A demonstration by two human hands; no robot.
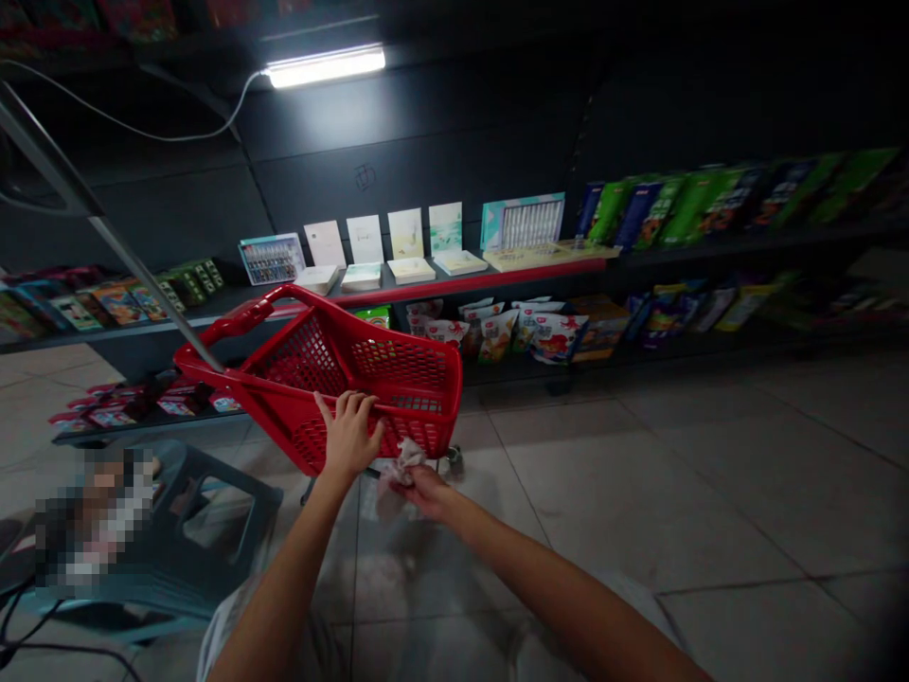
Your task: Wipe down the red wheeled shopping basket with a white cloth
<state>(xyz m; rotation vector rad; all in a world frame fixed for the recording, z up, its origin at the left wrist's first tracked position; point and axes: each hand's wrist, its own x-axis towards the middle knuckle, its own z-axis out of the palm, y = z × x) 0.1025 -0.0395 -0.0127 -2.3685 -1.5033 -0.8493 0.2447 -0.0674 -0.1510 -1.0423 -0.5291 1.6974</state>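
A red plastic shopping cart (284, 403) with perforated sides stands in front of me, its basket bare inside where I can see. My left hand (351, 436) is at the near rim, fingers somewhat apart and hooked over the edge, thumb on the outer side. Just below and to the right, my right hand (426, 491) is closed on a crumpled whitish cloth (408, 459), held close against the cart's lower outer side. Part of the cloth hangs under the fingers, a little blurred.
Behind the cart run dark shelves with a red edge (525, 277), bearing books (365, 242), boxed sets, snack bags (497, 333) and green packs (692, 204). A grey-blue plastic stool (213, 578) stands at left near a metal pole (134, 260) and cables. A lamp tube (327, 66) glows above.
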